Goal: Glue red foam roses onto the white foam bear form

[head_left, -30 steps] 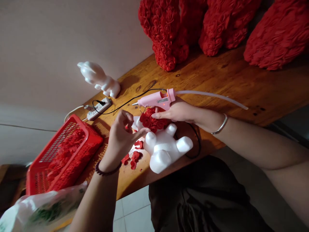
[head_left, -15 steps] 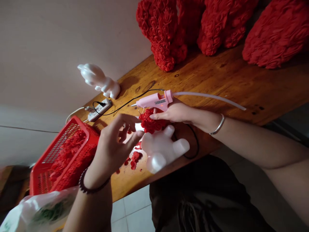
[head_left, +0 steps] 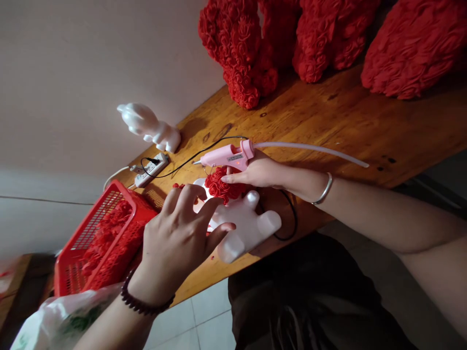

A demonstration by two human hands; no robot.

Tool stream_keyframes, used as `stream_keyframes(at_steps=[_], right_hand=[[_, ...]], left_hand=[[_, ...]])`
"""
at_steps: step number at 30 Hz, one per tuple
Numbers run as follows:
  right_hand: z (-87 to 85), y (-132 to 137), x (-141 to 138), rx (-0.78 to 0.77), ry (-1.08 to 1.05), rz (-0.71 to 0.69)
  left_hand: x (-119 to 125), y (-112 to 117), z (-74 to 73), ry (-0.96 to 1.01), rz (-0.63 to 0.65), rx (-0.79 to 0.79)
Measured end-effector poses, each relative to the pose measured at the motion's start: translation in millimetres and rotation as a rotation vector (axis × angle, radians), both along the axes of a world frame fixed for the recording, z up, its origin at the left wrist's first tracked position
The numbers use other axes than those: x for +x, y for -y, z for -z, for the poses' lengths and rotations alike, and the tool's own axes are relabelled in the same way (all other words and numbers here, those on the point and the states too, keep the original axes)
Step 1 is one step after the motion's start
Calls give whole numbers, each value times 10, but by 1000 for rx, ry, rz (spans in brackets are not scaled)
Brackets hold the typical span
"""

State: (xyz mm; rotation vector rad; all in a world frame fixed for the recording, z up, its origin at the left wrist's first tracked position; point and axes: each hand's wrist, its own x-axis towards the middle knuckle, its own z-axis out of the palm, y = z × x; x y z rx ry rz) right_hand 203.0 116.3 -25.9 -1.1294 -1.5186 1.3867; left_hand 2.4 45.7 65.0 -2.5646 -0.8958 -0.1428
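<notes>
Holding a pink glue gun (head_left: 226, 158) ready in closed right-hand fingers (head_left: 229, 178), just above the red foam roses (head_left: 219, 187), left fingers (head_left: 189, 199) spread open over the foam bear form (head_left: 242, 231).

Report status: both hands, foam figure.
Right hand gripping pink hot glue gun. Left hand open over white foam bear form. Red rose cluster on form, under gun nozzle.

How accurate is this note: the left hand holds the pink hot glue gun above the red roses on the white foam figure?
The hand is wrong: the pink hot glue gun is in the right hand, not the left hand, as the head view shows. It does sit above the red roses on the white foam figure.
</notes>
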Motion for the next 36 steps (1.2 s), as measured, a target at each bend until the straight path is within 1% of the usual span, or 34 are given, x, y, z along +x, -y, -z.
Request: stream_keyframes(at_steps=[5,12,18,23,27,31,33,36], right_hand=[[-26,6,-11,-70,-48,23],[3,3,-20,-56,-78,14],[-47,25,-16,-66,-81,2],[-54,29,-8,-50,-61,10],[-35,29,-6,-37,-65,-10],[-26,27,-21,-64,-70,0],[-24,24,-34,-75,-85,13],[-12,14,-55,-88,-109,26]], left_hand=[[80,54,27,47,-49,8],[106,94,-6,-37,-93,-65],[98,99,8,13,-92,-148],[125,113,13,50,-128,-187],[115,133,12,53,-184,-188],[88,156,-9,-15,-270,-244],[77,160,-12,-38,-268,-255],[63,154,2,-45,-240,-224]])
